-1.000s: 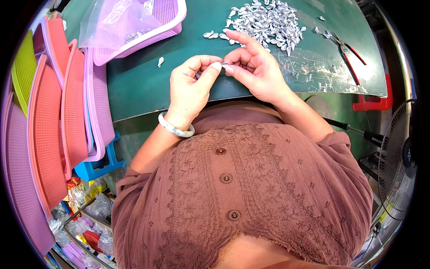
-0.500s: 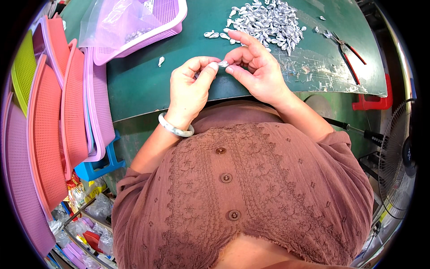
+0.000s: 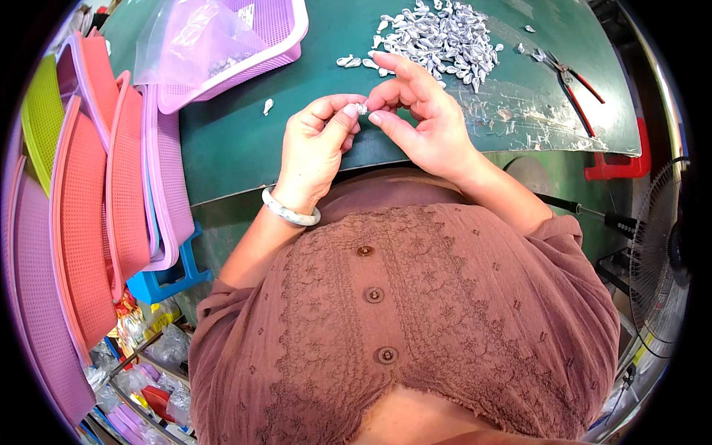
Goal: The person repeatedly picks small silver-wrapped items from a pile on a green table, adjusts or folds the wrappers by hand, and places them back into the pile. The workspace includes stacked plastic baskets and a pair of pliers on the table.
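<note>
Here the left hand point(image 3: 313, 142) pinches a silver piece point(image 3: 362, 109) beside the curved, unclenched right hand point(image 3: 432, 122).

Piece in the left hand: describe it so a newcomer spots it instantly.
Find the green tabletop, then go to its near edge. In the left hand, between thumb and forefinger, facing the right hand, is a small silvery piece. Unlike the heaped pieces beyond, it is pinched, not lying loose.

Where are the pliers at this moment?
In the head view, the pliers lie on the table at upper right, to the right of the grey pile.
</note>
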Motion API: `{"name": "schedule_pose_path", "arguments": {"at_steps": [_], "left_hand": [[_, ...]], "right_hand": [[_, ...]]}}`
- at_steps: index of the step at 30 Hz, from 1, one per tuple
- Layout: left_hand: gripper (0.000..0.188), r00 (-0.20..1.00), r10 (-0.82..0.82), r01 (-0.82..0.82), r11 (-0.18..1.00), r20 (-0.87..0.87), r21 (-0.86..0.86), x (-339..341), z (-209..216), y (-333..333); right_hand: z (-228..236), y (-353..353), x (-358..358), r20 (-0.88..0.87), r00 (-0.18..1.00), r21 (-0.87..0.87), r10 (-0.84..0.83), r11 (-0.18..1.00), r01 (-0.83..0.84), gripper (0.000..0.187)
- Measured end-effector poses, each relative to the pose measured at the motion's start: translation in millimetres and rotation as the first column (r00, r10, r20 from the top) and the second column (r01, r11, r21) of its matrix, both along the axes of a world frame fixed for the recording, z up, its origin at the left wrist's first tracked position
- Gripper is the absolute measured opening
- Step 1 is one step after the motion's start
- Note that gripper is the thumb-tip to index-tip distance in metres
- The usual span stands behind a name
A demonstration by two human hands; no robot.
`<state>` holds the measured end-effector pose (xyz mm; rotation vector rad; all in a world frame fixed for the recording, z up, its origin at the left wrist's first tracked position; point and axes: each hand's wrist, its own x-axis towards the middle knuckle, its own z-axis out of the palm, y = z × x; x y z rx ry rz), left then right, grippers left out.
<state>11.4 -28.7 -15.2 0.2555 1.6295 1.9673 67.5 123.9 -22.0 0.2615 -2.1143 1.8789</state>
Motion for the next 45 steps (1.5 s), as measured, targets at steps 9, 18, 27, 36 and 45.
{"name": "schedule_pose_path", "arguments": {"at_steps": [9, 18, 27, 36, 45], "left_hand": [[0.014, 1.000, 0.013, -0.013, 0.995, 0.004, 0.103, 3.5, -2.6, 1.0], [0.014, 0.937, 0.068, -0.088, 0.995, -0.341, -0.041, 6.9, -1.5, 0.7], [0.012, 0.930, 0.092, -0.101, 0.995, -0.355, -0.009, 5.8, -1.4, -0.1], [0.009, 0.981, 0.077, -0.076, 0.997, -0.181, 0.012, 4.3, 0.2, -1.6], [0.015, 0.930, -0.089, -0.051, 0.930, 0.356, 0.363, -7.2, -3.4, -8.0]], "right_hand": [[3.6, -3.0, 1.2, -0.142, 0.989, 0.078, -0.044, 0.995, 0.056, 0.059], [-1.6, -2.2, 1.3, -0.115, 0.993, 0.057, -0.024, 0.998, 0.031, 0.060], [-2.3, -2.0, -0.2, 0.049, 0.997, -0.222, 0.054, 0.974, -0.042, 0.052], [-5.4, 2.7, -4.7, -0.016, 0.996, -0.013, -0.090, 0.996, 0.090, 0.051], [3.3, 25.6, -21.9, -0.265, 0.952, 0.766, -0.153, 0.566, 0.304, 0.045]]}}
